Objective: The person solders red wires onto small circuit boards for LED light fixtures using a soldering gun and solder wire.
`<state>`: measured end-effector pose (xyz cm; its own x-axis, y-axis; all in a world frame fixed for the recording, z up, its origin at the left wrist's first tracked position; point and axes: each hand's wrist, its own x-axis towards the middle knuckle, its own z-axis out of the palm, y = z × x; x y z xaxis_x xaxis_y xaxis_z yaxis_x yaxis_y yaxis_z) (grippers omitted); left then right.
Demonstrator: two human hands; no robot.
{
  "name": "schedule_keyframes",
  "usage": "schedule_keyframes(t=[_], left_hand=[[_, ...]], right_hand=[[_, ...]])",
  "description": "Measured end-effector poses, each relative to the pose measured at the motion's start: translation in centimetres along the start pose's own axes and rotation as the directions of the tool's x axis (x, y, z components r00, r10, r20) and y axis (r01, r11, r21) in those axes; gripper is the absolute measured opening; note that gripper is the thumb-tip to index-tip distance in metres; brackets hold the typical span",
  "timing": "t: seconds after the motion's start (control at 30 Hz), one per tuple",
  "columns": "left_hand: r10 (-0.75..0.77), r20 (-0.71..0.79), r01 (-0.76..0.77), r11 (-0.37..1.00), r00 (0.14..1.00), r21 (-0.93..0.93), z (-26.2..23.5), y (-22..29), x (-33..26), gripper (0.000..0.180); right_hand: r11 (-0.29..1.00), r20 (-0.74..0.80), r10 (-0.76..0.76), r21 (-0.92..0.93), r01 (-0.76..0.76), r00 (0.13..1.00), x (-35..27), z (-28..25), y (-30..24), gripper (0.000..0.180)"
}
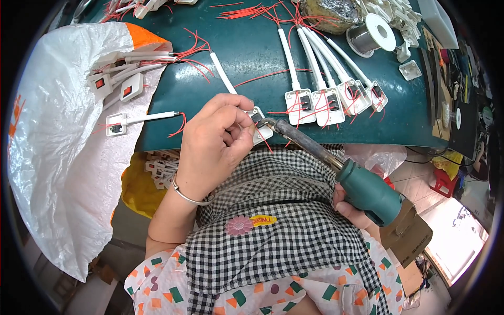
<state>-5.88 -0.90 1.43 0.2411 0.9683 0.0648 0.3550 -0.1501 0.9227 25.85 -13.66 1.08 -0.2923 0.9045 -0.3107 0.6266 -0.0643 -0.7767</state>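
Close to the table's front edge lies a white switch housing (262, 134), open side up with a black switch inside. My left hand (218, 134) is closed in a pinch over its left side and covers part of it. What the fingertips grip there is hidden. Coming in from the right, a soldering iron (310, 144) with a green handle points its tip at the switch terminals. My right hand (350, 210) is wrapped round that handle, mostly hidden behind it. A white sleeved cable (223, 73) with red wires runs up behind my left hand.
Several wired switch housings (328, 106) lie in a row to the right. A solder spool (370, 35) stands behind them beside a lumpy silvery block (331, 13). On the left, a white woven sack (58, 131) carries more switches with red rockers (131, 86).
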Motion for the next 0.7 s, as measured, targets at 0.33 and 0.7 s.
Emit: schedule_keyframes(t=[0.33, 0.7], left_hand=[[-0.074, 0.031, 0.076, 0.993, 0.997, -0.086, -0.4, 0.1, 0.2, 0.009], [-0.102, 0.048, 0.107, 0.986, 0.994, -0.126, -0.5, 0.1, 0.3, 0.008]], right_hand=[[1.000, -0.076, -0.014, 0.017, 0.015, 0.997, 0.2, 0.6, 0.0, 0.055], [0.973, -0.199, -0.060, 0.205, 0.101, 0.978, 0.4, 1.0, -0.5, 0.043]])
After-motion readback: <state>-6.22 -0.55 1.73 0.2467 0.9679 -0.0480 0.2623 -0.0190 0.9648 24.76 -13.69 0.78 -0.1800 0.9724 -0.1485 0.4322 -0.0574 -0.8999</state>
